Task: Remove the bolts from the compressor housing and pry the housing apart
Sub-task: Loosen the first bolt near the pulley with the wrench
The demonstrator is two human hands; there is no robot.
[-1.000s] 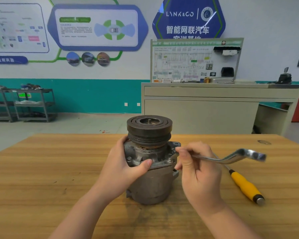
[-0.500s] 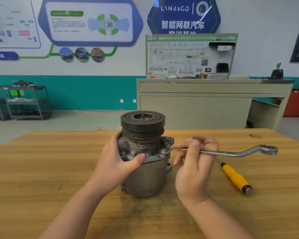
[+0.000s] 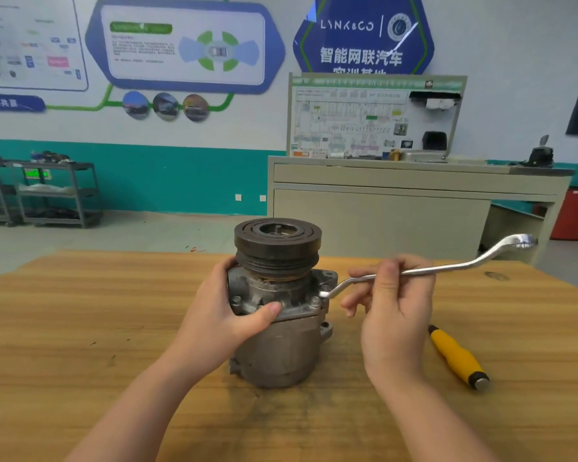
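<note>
A grey metal compressor (image 3: 281, 348) stands upright on the wooden table (image 3: 80, 328), its dark pulley (image 3: 277, 241) on top. My left hand (image 3: 224, 315) grips the housing's upper flange from the left, thumb across the front. Bolt heads (image 3: 314, 301) show on the flange. My right hand (image 3: 391, 311) pinches the shaft of a silver offset ring wrench (image 3: 454, 267), whose near end sits at a bolt on the flange's right side. The wrench's far ring end points up and right.
A yellow-handled screwdriver (image 3: 457, 356) lies on the table to the right of my right hand. Beyond the table stand a beige cabinet (image 3: 397, 211) with a display board and metal shelves (image 3: 47, 195) at the far left.
The wrench handle has swung away from me, from pointing right and low to pointing right and up, pivoting at the flange bolt. My left hand has kept its grip on the housing.
</note>
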